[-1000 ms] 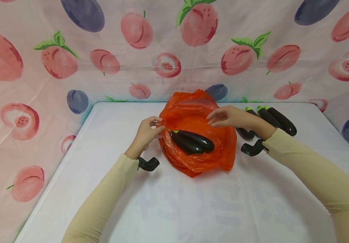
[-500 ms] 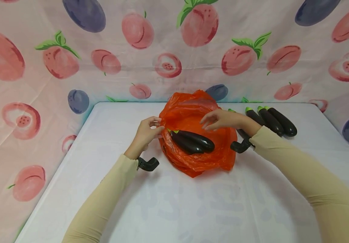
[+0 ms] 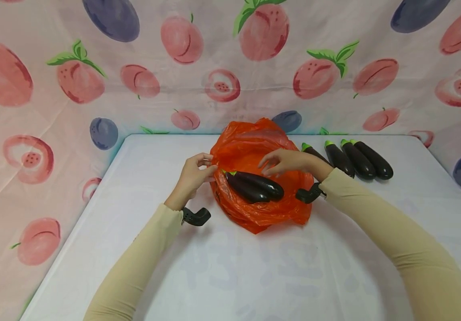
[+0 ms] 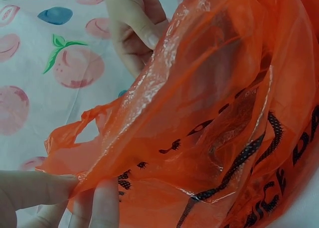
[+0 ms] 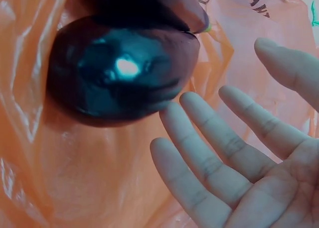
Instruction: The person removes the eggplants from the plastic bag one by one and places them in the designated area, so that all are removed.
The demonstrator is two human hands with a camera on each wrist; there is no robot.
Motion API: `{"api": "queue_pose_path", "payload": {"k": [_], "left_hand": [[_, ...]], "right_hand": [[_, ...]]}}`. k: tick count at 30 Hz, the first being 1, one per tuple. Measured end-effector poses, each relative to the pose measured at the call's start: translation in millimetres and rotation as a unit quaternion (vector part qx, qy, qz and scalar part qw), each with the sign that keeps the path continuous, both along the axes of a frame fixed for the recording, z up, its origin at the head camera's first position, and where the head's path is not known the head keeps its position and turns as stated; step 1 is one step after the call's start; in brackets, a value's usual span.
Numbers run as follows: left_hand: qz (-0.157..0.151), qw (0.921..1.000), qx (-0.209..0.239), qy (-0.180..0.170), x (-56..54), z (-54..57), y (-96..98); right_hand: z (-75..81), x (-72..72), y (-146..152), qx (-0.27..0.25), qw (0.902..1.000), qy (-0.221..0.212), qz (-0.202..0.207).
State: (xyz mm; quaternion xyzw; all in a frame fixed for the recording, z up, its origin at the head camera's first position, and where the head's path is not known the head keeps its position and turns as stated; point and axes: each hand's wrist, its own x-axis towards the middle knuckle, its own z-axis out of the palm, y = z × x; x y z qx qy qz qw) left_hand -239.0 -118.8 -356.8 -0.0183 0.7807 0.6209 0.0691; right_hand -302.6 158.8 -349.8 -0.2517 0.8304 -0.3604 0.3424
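Observation:
In the head view a crumpled red plastic bag (image 3: 254, 218) lies with its mouth open. Two dark, glossy eggplants (image 3: 250, 189) with green tips rest side by side inside it. My left hand (image 3: 193, 173) is at the bag's left rim; the left wrist view shows its thumb and fingers (image 4: 40, 188) pinching the plastic. Over the bag's right half reaches my right hand (image 3: 284, 162), holding nothing. Seen from the right wrist, the right hand (image 5: 259, 178) has its fingers spread, tips close beside the rounded end of an eggplant (image 5: 119, 78).
Several more eggplants (image 3: 359, 160) lie in a row at the back right of the white table (image 3: 286, 276), the leftmost partly behind my right wrist. A fruit-patterned cloth (image 3: 262, 93) hangs behind the table. Small black cameras stick out from both wrists.
My right hand has moved left, from the bag's right rim to above the eggplants inside, uncovering more of the row at the right. The left hand and bag have stayed put.

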Motion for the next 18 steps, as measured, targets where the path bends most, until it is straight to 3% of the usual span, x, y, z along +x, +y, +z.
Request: {"api": "queue_pose_path", "payload": {"k": [18], "left_hand": [[0.000, 1.0000, -0.006, -0.008, 0.0, -0.4, -0.4]], "right_hand": [[-21.6, -9.1, -4, 0.006, 0.9989, -0.038, -0.027]]}}
